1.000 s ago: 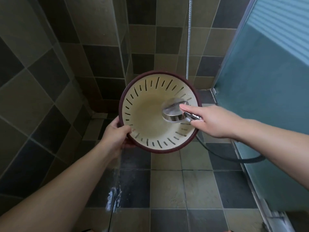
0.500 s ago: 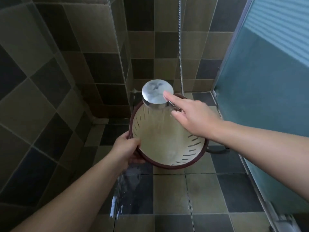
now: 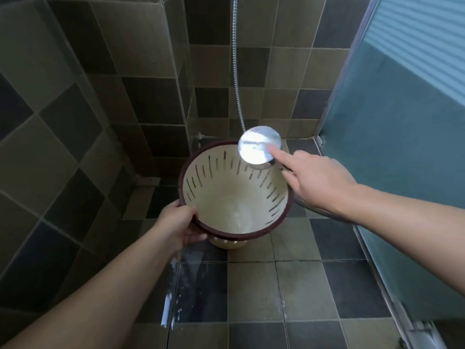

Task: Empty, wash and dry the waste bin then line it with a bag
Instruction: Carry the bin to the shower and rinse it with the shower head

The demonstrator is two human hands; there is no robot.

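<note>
Tiled shower corner, left hand [image 3: 179,224] gripping waste bin [image 3: 234,212] rim, right hand [image 3: 318,181] holding shower head [image 3: 259,144] above it

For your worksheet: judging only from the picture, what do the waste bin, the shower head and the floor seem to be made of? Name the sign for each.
Waste bin: likely plastic, matte cream with a dark red rim; thin wall with moulded slots.
Shower head: seemingly chromed metal or chromed plastic; its round back shines like a mirror.
Floor: probably glazed ceramic tiles; square, grouted, glossy where wet.
</note>
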